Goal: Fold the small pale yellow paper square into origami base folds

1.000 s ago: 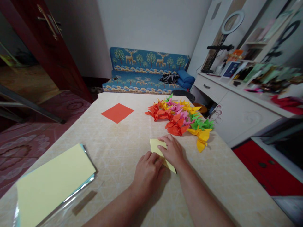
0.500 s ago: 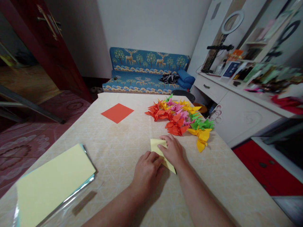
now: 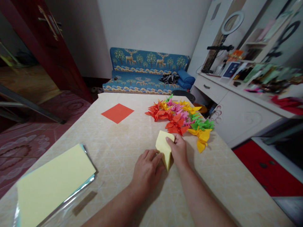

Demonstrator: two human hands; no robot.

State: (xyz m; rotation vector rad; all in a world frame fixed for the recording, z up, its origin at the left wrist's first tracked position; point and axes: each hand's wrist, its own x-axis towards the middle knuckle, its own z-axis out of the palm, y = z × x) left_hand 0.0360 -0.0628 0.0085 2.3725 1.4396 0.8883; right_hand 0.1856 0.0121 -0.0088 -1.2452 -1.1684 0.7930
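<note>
A folded piece of yellow paper (image 3: 163, 143) is partly raised off the table, its layers spread and a narrow point aimed toward me. My right hand (image 3: 179, 149) pinches its right side, thumb on top and fingers behind. From the lower left, my left hand (image 3: 148, 165) is closed, with curled fingertips on the paper's left edge; its thumb is mostly hidden. Beyond my right hand lies a pile of folded paper cranes in red, pink, green and yellow, with a red crane (image 3: 176, 124) and a yellow crane (image 3: 202, 139) nearest.
A flat red paper square (image 3: 117, 113) lies toward the table's far left. At the near left is a stack of yellow sheets (image 3: 55, 183) on a clear wrapper, beside a brown strip (image 3: 84, 203). A blue patterned sofa (image 3: 146, 71) stands behind the table (image 3: 123, 142); a white dresser (image 3: 248, 107) stands right.
The yellow paper has been lifted and turned from lying flat, and its layers now stand apart. My right hand has shifted its grip along the paper's right side; my left hand has barely moved.
</note>
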